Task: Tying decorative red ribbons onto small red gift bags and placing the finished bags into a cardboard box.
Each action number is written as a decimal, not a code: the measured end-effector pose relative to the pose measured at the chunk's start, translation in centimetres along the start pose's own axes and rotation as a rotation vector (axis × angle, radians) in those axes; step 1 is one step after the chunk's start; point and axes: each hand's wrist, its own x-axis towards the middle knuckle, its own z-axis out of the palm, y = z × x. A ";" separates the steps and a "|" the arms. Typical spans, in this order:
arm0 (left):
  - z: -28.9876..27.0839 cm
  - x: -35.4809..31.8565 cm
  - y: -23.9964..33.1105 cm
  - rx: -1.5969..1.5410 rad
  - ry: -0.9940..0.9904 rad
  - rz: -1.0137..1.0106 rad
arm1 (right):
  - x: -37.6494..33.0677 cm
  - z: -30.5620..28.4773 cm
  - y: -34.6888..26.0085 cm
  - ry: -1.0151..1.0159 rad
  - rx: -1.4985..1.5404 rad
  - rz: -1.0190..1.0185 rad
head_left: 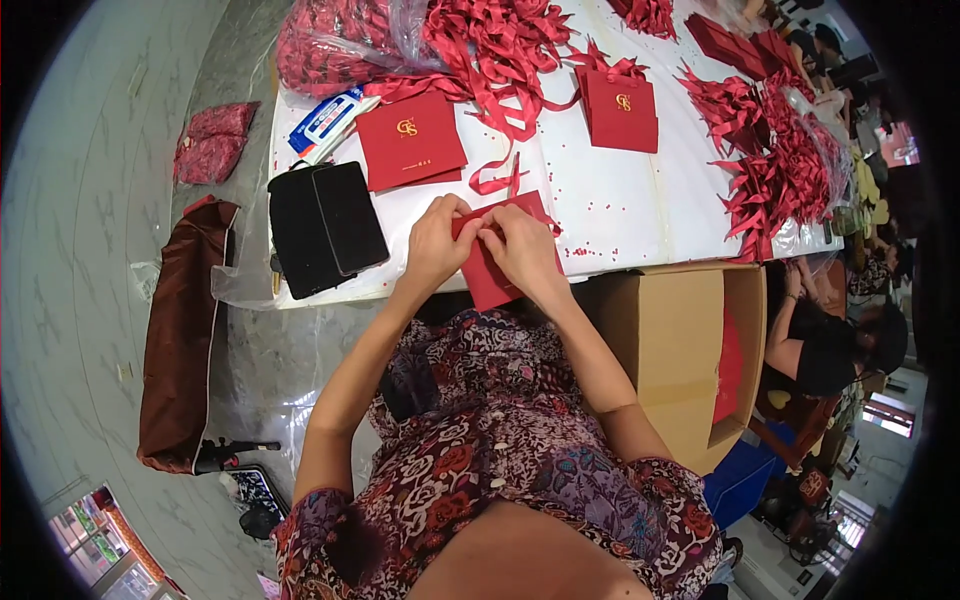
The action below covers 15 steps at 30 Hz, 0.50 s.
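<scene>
Dark floral fabric top (500, 400) closest; left hand (436, 243) and right hand (524, 255) together, pinching a flat, rectangular red paper bag (486, 283); a slackened pinch could let it slip, overhanging end first!

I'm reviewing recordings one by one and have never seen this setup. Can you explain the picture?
There is no machine: the grip is a person's bare left hand and right hand. The one picture comes from a wide camera on their head, looking down, so straight edges bend. Both hands touch a red bag at the near edge of a white table; exactly what they pinch is unclear. Also on it: stacked bags, red ribbons and a black case.
</scene>
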 end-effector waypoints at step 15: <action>-0.8 -1.4 2.3 0.064 -0.036 0.361 | 2.9 -1.8 4.3 -0.480 0.406 0.211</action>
